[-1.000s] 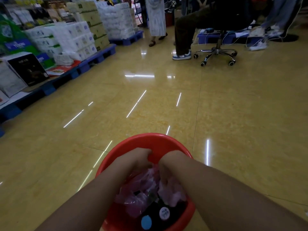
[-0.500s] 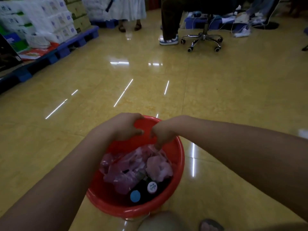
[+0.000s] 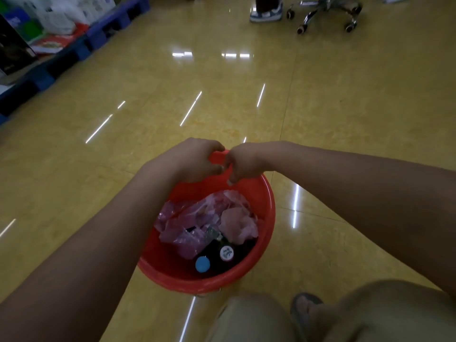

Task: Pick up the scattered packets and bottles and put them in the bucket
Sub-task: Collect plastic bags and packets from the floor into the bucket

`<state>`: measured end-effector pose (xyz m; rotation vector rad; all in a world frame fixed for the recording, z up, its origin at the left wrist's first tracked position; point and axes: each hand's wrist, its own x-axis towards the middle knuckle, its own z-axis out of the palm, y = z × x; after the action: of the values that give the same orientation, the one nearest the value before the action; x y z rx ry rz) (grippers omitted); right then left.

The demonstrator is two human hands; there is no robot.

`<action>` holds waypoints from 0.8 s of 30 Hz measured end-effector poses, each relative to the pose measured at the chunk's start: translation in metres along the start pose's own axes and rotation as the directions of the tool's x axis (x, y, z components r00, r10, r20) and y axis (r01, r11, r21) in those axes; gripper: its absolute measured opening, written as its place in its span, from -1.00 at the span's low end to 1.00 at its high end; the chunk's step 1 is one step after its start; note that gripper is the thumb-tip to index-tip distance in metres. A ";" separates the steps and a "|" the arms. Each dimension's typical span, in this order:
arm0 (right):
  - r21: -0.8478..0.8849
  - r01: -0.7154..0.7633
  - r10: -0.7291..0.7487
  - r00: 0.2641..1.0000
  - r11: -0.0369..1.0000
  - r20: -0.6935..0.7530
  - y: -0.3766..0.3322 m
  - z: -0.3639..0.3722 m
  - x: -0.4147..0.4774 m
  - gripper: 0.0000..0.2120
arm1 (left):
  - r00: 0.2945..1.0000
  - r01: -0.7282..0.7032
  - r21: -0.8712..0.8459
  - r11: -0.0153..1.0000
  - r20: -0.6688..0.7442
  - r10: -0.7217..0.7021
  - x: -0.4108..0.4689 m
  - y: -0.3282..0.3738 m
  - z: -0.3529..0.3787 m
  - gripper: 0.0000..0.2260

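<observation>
Bucket (image 3: 162, 262), chair base (image 3: 328, 7) beyond, blue pallets (image 3: 108, 25) left

Nothing here is actually readable, sorry. The closest is the round white cap (image 3: 226, 253) on one of the dark bottles standing in the red plastic bucket (image 3: 271, 213). It has a greenish printed mark in the middle, but it's too small and blurry to make out any letters. Over at the top left, the stacked white packages (image 3: 59, 13) on the blue pallet (image 3: 98, 33) have some blue and green printing that's just smeared colour. The flat red pack (image 3: 54, 43) lying next to them is the same story. The big black box (image 3: 12, 50) at the left edge has a faint pale line of lettering low down, and I can't read that either.
</observation>
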<state>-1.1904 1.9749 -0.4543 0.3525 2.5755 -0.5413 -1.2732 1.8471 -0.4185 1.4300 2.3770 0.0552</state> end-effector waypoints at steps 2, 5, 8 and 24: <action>-0.032 0.018 -0.018 1.000 0.999 0.003 -0.003 -0.006 -0.008 -0.59 | 0.999 0.009 -0.006 1.000 0.050 -0.009 -0.004 0.008 -0.011 -0.50; -0.035 0.021 -0.019 0.999 0.999 0.047 -0.005 -0.026 -0.032 -0.65 | 0.991 0.024 -0.024 0.999 0.130 -0.021 -0.013 0.023 -0.040 -0.51; -0.012 0.006 -0.005 0.999 1.000 0.054 -0.007 -0.055 -0.066 -0.63 | 0.986 0.015 -0.021 1.000 0.164 -0.011 -0.022 0.042 -0.079 -0.49; 0.330 -0.260 0.312 0.943 0.908 -0.117 -0.057 -0.162 -0.313 -0.51 | 0.926 -0.193 -0.114 0.975 0.308 0.219 -0.133 0.160 -0.248 -0.58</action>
<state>-1.0089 1.9483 -0.1477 0.9068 2.5261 -0.8384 -1.1632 1.8475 -0.1140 1.5170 1.9380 -0.0234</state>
